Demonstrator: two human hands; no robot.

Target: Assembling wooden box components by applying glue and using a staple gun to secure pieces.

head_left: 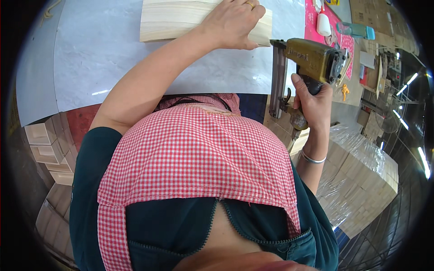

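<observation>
On the table's far side lies a pale wooden piece (169,20), its long grain running left to right and its top end cut off by the picture's edge. My left hand (235,22) grips it near the right end, thumb on the near edge and fingers over the top. My right hand (313,97) is wrapped around the handle of a pneumatic nail gun (309,56) with a gold body and a long dark magazine. The gun's nose is at the wood's right near corner; whether they touch I cannot tell.
The smooth grey-white table (99,54) bends along its near edge in front of me. Beyond its right side are a pink cloth (312,13), a white bottle (323,25) and a teal container (355,30). Film-wrapped wood (357,176) stands at right, open wooden boxes (43,135) at left.
</observation>
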